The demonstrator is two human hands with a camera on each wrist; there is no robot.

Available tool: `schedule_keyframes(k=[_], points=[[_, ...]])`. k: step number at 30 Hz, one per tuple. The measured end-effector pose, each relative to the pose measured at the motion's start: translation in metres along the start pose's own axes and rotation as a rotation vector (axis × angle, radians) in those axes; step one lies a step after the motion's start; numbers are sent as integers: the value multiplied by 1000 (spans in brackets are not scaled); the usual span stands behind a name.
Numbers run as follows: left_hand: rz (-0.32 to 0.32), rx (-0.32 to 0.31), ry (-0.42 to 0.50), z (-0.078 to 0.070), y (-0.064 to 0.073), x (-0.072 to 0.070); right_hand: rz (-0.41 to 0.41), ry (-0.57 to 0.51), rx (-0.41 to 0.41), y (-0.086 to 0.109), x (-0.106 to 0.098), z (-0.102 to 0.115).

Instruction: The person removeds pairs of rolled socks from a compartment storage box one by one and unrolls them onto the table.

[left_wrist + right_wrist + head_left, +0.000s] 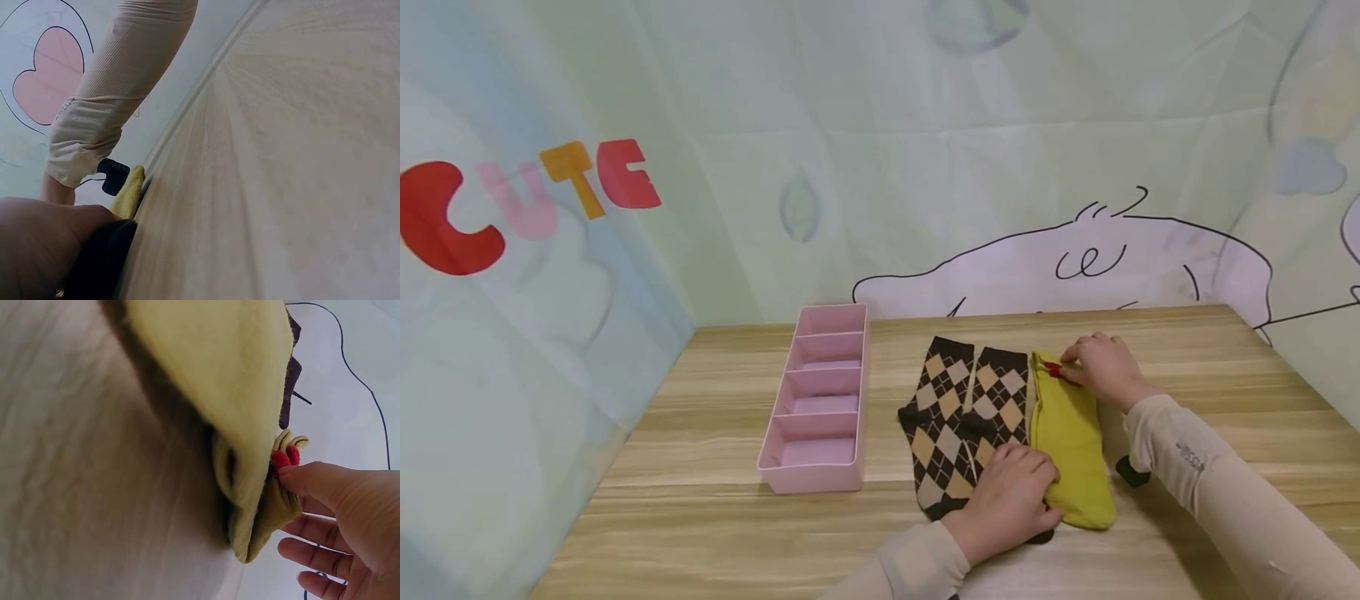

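Observation:
Two brown-and-tan argyle socks lie side by side on the table, the left sock (942, 392) and the right sock (1000, 385), cuffs toward the wall. A yellow sock (1071, 450) lies to their right, with a red ornament (286, 459) at its cuff. My right hand (1108, 367) pinches that cuff between thumb and fingers; the cuff is bunched and raised in the right wrist view. The left hand (1007, 496) rests on the foot of the right argyle sock, its thumb near the yellow sock, covering part of the dark toe.
A pink organizer box (816, 479) with several compartments stands left of the socks on the wood-grain table (700, 475). A printed cloth (760, 167) hangs behind the table's far edge. A small black object (1132, 472) shows beside the right wrist.

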State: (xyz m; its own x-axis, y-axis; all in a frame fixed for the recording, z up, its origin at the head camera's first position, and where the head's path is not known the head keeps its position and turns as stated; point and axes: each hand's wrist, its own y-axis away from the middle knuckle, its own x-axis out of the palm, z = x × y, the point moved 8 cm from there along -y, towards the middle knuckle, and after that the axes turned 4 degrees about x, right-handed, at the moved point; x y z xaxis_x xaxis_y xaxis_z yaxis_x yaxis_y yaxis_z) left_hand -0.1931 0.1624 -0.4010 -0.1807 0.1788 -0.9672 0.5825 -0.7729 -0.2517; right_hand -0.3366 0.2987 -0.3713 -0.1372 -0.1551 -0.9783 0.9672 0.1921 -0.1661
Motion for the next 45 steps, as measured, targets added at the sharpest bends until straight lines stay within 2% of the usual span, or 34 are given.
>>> schedule_keyframes(k=[7, 16, 25, 35, 45], points=[[-6, -2, -3, 2, 0, -2, -35, 29, 5, -5, -6, 1], [-7, 13, -4, 1, -2, -1, -29, 32, 34, -12, -9, -4], [1, 13, 0, -1, -2, -3, -97, 25, 37, -19, -14, -11], [-6, -3, -4, 1, 0, -3, -59, 22, 74, -31, -5, -16], [8, 0, -13, -1, 2, -2, -16, 0, 99, -34, 5, -22]])
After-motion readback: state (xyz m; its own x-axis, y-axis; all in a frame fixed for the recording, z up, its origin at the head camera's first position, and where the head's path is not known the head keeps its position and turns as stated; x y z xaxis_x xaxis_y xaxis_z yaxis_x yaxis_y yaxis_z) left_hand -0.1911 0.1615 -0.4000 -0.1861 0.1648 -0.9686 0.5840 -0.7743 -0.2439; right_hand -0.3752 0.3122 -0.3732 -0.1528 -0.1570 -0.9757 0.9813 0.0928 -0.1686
